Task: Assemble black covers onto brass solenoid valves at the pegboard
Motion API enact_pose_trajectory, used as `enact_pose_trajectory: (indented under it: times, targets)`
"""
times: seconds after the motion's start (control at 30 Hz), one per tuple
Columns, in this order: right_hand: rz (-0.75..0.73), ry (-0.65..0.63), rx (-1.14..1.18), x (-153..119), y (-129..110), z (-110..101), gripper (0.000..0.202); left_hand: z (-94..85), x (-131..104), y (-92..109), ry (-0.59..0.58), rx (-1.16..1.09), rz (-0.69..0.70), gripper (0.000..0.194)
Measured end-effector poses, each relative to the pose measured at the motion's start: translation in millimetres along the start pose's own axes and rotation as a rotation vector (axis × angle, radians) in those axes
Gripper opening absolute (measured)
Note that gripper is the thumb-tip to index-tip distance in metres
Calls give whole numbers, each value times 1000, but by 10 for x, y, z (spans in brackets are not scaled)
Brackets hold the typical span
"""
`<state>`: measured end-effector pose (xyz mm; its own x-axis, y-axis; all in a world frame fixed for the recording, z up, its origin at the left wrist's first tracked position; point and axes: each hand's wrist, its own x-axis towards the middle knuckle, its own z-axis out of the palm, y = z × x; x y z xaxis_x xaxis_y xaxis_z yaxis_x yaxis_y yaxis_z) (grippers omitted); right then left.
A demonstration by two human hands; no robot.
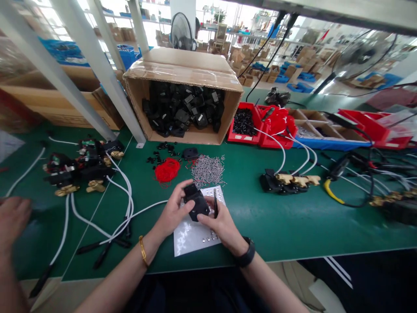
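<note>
Between my two hands a black plastic housing (pixel 196 205) is held over a white sheet (pixel 185 242) dotted with small shiny round pieces. My left hand (pixel 176 210) grips its left side, thumb on top, and a white cable runs up to this hand from the left. My right hand (pixel 221 221) pinches the lower right edge; a slim dark tool (pixel 215 203) stands upright against its fingers, perhaps tweezers. Just beyond lie a pile of small screws (pixel 208 171), a heap of red rings (pixel 167 170), small black parts (pixel 166 150) and a loose black cover (pixel 190 153).
Behind is an open cardboard box (pixel 182 69) of black housings. Red bins (pixel 244 138) and a divided tray (pixel 335 142) stand back right. Assemblies with brass fittings and white cables lie left (pixel 94 171) and right (pixel 283 182). Another person's hand (pixel 13 217) is at the far left.
</note>
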<state>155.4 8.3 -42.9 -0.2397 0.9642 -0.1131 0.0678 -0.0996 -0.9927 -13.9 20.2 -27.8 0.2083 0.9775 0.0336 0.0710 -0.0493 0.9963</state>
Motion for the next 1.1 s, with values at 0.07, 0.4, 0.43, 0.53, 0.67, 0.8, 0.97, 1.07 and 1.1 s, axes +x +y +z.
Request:
enact_pose_trajectory:
  times: [0.07, 0.4, 0.43, 0.53, 0.67, 0.8, 0.97, 1.07, 1.1]
  targets:
    - [-182, 2, -335, 48, 48, -135, 41, -19, -27, 46, -62, 188, 102, 82]
    - [-659, -242, -1286, -273, 166, -530, 41, -74, -322, -53, -239, 832, 599, 31]
    - [-675, -236, -1293, -308, 165, -524, 40, -86, -314, 12, -136, 802, 637, 26]
    - [-698, -189, -1209, -310, 164, -525, 34, -160, -92, 305, 239, 755, 543, 16]
    - [-363, 88, -980, 23, 117, -692, 26, -274, 629, 525, 7, 929, 142, 18]
    - [12, 302, -1017, 547, 54, -926, 11, -157, 1321, 257, -270, 1004, 143, 8]
    - [116, 242, -1076, 831, 85, -962, 4, 18, 1583, -161, -357, 1094, 166, 11]
    - [152, 196, -1093, 852, 89, -954, 3, -13, 1568, -259, -361, 1126, 169, 7]
    - [161, 184, -1095, 861, 82, -957, 6, -28, 1562, -275, -360, 1134, 166, 10]
